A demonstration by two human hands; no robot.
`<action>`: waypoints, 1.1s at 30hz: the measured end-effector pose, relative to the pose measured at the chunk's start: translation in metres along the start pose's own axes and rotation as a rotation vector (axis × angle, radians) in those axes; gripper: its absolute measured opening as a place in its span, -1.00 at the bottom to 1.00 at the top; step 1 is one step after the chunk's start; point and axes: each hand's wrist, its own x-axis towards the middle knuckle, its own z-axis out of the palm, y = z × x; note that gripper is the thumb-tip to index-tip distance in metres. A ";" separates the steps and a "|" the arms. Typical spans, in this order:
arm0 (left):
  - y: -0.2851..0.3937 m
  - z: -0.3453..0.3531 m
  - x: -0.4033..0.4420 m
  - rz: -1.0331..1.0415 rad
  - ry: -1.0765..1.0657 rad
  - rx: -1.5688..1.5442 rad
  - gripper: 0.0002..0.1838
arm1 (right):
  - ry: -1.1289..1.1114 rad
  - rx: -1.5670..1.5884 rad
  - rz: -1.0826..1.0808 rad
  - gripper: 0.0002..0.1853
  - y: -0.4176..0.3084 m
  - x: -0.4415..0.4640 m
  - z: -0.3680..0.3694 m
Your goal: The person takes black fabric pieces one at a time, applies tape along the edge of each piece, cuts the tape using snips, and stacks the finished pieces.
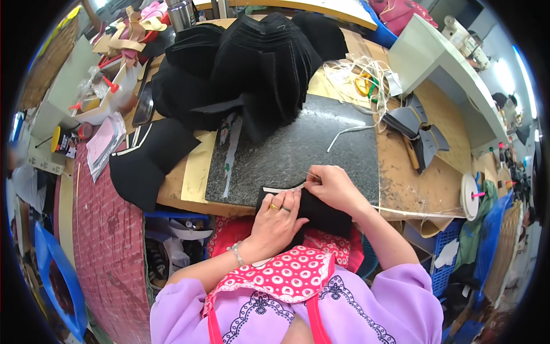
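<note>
Seemingly for steadiness, in the head view, the black piece (326,215) is laid over the front edge of the dark slab (344,146) and pressed by the left hand (275,222), its fingers extended, not closed. The white strip (276,190) along the piece's upper edge is pinched between the right hand's (329,186) thumb and fingertips, presumably for control. The pinch itself is partly hidden; the piece's underside cannot be seen.

The held piece (329,217) is black; its edge tape (276,190) is white. The slab (338,137) is speckled grey; the apron (275,277) is red, white-patterned.
</note>
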 end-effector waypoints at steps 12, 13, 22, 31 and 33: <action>0.008 0.019 0.007 0.002 0.091 -0.015 -0.31 | 0.044 -0.106 0.004 -0.77 0.023 0.004 -0.029; 0.009 0.018 0.009 0.002 0.091 -0.015 -0.31 | 0.038 -0.090 0.023 -0.79 0.019 0.002 -0.036; 0.013 0.017 0.025 -0.056 0.058 0.019 -0.27 | 0.121 -0.202 -0.051 -0.82 0.024 0.017 -0.021; 0.012 0.010 0.035 -0.042 0.045 0.026 -0.35 | 0.565 -0.079 -0.207 -0.88 0.019 -0.019 -0.032; 0.012 0.010 0.036 -0.036 0.041 0.045 -0.35 | 0.423 -0.015 -0.048 -0.82 0.005 -0.038 -0.034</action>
